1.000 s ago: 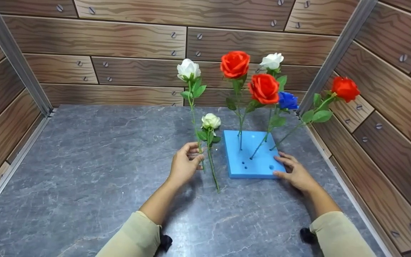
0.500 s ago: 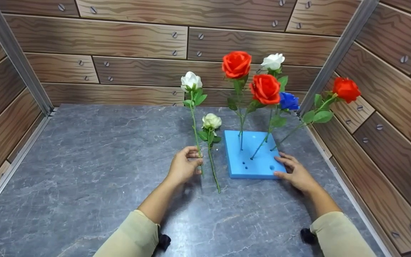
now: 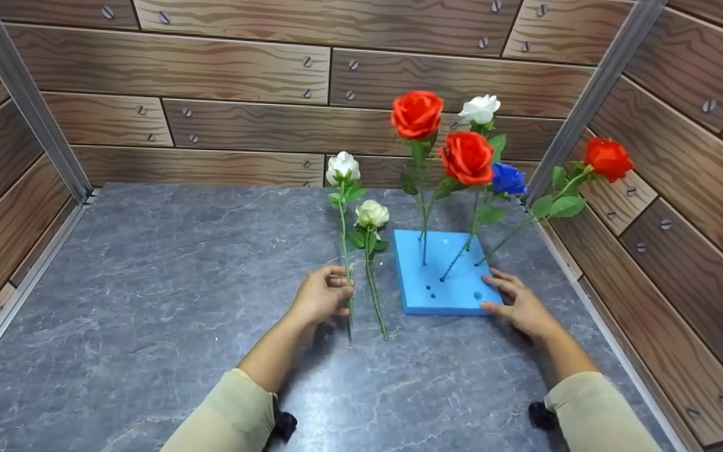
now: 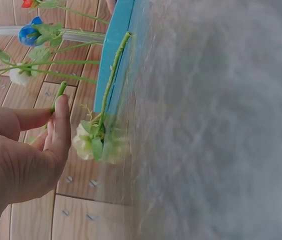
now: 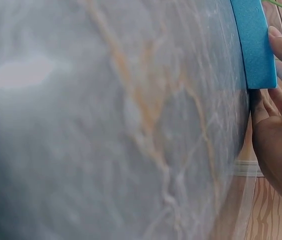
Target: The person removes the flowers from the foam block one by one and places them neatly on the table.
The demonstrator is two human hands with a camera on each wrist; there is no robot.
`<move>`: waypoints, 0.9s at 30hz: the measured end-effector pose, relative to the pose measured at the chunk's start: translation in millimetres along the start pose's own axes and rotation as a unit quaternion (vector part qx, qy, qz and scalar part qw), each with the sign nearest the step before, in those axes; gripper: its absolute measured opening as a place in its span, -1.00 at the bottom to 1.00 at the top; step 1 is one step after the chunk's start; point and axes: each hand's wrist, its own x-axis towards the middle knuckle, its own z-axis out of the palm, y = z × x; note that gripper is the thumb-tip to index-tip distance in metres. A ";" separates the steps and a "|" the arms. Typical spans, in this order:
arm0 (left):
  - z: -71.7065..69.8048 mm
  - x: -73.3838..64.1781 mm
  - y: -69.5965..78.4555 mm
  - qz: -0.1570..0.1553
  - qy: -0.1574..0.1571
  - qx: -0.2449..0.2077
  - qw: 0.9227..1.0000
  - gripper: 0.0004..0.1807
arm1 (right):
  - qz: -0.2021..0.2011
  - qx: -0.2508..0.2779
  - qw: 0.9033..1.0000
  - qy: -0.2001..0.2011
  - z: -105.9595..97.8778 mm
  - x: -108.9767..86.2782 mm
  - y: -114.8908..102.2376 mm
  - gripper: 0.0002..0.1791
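My left hand [image 3: 319, 296] pinches the stem of a white artificial rose [image 3: 342, 168] between thumb and fingers. Held upright with a slight tilt, its bloom points toward the back wall. In the left wrist view, the green stem's cut end [image 4: 62, 86] pokes out past the fingertips. Just to the right, a cream rose [image 3: 372, 214] lies on the table. My right hand [image 3: 523, 307] holds the near right corner of a blue foam block [image 3: 415, 298], thumb at the front edge and fingers along the side. The right wrist view shows that corner of the block [image 5: 258, 55] too.
Standing in the block are red roses [image 3: 417, 114], a white rose [image 3: 480, 109] and a blue rose [image 3: 508, 178]. Another red rose [image 3: 608, 158] leans far out right. Bare holes [image 3: 430, 290] show near the block's front. Wood-patterned walls [image 3: 211, 69] enclose the grey marbled table [image 3: 148, 282].
My left hand has moved slightly toward me and left, lowering the white rose, whose bloom sits lower and farther right. The right hand and the block stay put.
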 end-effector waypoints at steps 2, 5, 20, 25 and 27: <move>-0.4 0.3 -1.1 -0.006 -0.001 -0.004 1.000 -0.54 | 0.000 -0.003 1.000 0.001 0.2 -0.6 0.1 -0.20; -1.9 0.0 -1.8 -0.014 -0.006 -0.009 1.000 -0.54 | 0.002 -0.005 1.000 0.003 0.4 -1.5 0.1 -0.21; -8.1 -2.6 -4.5 -0.049 -0.042 -0.026 0.998 -0.63 | 0.003 -0.002 1.000 -0.005 1.2 -1.3 -1.8 -0.19; -9.5 -3.7 -5.7 -0.052 -0.044 -0.020 0.997 -0.66 | 0.005 -0.004 1.000 -0.004 0.9 -0.1 -1.6 -0.20; -10.0 -3.8 -6.1 -0.054 -0.046 -0.018 0.997 -0.68 | 0.007 -0.003 1.000 -0.003 0.6 0.0 -1.7 -0.20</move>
